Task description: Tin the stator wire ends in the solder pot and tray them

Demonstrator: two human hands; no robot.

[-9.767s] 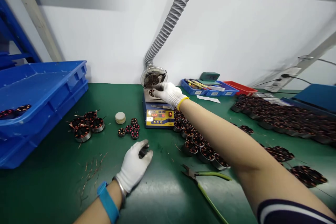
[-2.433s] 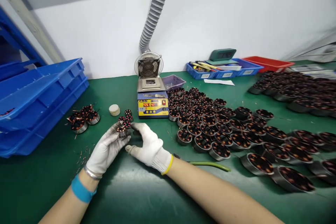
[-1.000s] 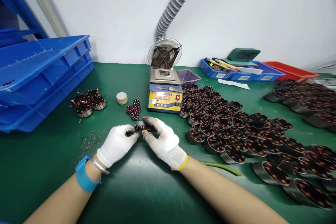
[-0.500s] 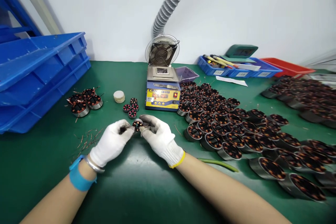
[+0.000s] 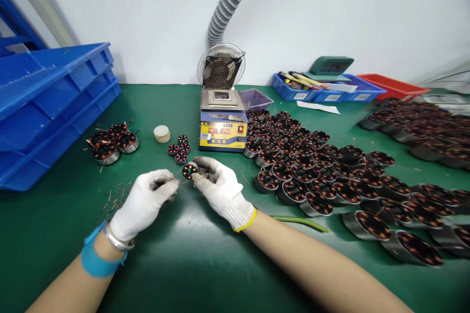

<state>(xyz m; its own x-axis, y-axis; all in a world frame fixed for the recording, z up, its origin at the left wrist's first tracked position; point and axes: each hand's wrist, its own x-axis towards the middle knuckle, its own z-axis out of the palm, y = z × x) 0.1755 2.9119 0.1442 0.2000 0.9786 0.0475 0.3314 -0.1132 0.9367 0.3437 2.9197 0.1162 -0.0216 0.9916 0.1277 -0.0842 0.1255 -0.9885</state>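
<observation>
Over the table's middle, my right hand, in a white glove with darkened fingertips, holds a small motor stator tilted so its ring of copper windings shows. My left hand, also gloved, is closed in a pinch just left of the stator, apart from its body. A thin wire runs from the stator towards the left fingertips; its end there is hidden. Several small wound stators stand just beyond. To their left sits a round whitish block.
A yellow-blue solder pot stands ahead beneath a fan and grey hose. Many larger wound stators cover the right, with a green strip nearby. More stators, wire scraps and blue crates lie left.
My left hand has drawn away from the stator, to the left and slightly down. My right hand still holds the stator, whose wound face now shows more fully. The view has shifted slightly.
</observation>
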